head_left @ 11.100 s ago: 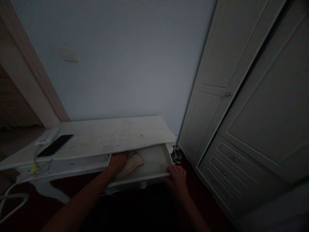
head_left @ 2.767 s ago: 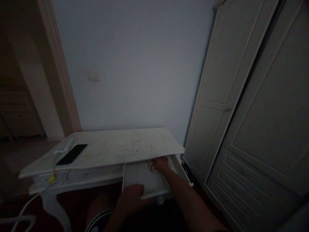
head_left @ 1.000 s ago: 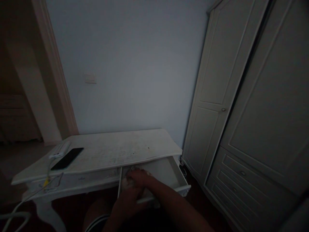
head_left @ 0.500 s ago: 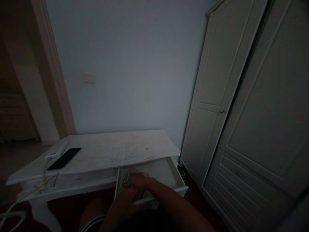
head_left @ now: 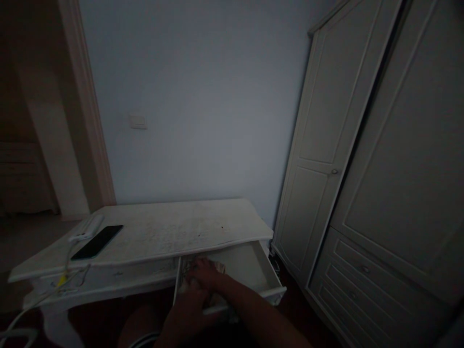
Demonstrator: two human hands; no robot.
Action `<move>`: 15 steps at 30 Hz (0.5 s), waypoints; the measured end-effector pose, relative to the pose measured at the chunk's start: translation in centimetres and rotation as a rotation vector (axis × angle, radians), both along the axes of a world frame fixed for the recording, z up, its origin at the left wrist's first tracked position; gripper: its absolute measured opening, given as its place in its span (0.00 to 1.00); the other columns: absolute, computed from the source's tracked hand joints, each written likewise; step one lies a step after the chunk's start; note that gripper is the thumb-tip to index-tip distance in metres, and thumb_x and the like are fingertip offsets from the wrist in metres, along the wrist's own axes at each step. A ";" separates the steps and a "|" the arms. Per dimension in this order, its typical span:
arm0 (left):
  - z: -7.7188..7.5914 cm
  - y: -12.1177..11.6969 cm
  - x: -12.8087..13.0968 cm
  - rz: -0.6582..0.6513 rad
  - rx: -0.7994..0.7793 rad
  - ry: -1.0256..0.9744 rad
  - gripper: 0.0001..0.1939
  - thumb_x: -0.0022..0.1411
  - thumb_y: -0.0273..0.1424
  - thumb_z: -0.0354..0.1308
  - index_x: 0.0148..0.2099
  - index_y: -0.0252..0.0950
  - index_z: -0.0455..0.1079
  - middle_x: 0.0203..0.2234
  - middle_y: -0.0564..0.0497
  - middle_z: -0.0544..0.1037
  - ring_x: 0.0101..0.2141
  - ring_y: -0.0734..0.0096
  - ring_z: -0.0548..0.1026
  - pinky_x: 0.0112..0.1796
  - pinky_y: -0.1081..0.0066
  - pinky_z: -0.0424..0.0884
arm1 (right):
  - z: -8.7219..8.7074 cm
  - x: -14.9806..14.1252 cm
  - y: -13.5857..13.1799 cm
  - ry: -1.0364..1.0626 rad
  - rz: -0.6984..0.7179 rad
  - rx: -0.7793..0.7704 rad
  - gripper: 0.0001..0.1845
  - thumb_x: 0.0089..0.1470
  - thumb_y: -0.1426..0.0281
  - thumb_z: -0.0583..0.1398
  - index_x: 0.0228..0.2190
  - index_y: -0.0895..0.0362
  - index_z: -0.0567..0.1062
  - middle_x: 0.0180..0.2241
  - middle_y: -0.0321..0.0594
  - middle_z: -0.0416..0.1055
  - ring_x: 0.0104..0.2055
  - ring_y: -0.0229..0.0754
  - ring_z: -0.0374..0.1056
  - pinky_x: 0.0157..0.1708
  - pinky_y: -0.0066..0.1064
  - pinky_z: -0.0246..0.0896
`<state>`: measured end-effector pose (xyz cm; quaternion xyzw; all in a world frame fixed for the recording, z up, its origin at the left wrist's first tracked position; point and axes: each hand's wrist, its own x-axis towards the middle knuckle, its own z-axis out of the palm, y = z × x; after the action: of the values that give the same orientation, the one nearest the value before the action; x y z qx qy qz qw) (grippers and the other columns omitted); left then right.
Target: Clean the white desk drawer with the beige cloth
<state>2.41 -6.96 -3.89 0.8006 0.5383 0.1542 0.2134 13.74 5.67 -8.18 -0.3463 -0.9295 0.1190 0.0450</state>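
Both hands are inside the pulled-out drawer [head_left: 250, 266] of a white desk, at its left side. My right hand [head_left: 203, 274] rests on a crumpled, light patterned cloth [head_left: 219, 267], its fingers curled over it. My left hand [head_left: 192, 298] is just nearer to me, at the drawer's left wall and close against the right hand. Its fingers are mostly hidden by dim light and overlap, so its hold is unclear. Most of the cloth lies under the hands.
On the desk top [head_left: 155, 227] lie a dark phone [head_left: 97, 241] and a white power strip [head_left: 89, 227] with a cable [head_left: 32, 304] hanging at the left. A white wardrobe [head_left: 319, 145] stands at the right. Behind the desk is a pale wall with a switch [head_left: 137, 122].
My right hand has shifted slightly left over the cloth, and more of the cloth's right edge shows. The view has tilted a little, lowering the desk in the picture.
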 end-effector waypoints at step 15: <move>-0.7 0.0 0.0 0.013 0.039 0.030 0.26 0.60 0.57 0.60 0.46 0.42 0.79 0.42 0.48 0.83 0.43 0.55 0.78 0.43 0.65 0.67 | 0.7 1.0 -0.6 -0.045 0.113 0.054 0.32 0.54 0.62 0.69 0.58 0.48 0.69 0.65 0.52 0.62 0.66 0.63 0.59 0.58 0.63 0.60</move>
<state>2.40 -6.94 -4.58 0.8033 0.5435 0.1539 0.1885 14.77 5.04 -7.52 -0.2943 -0.9512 0.0884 0.0267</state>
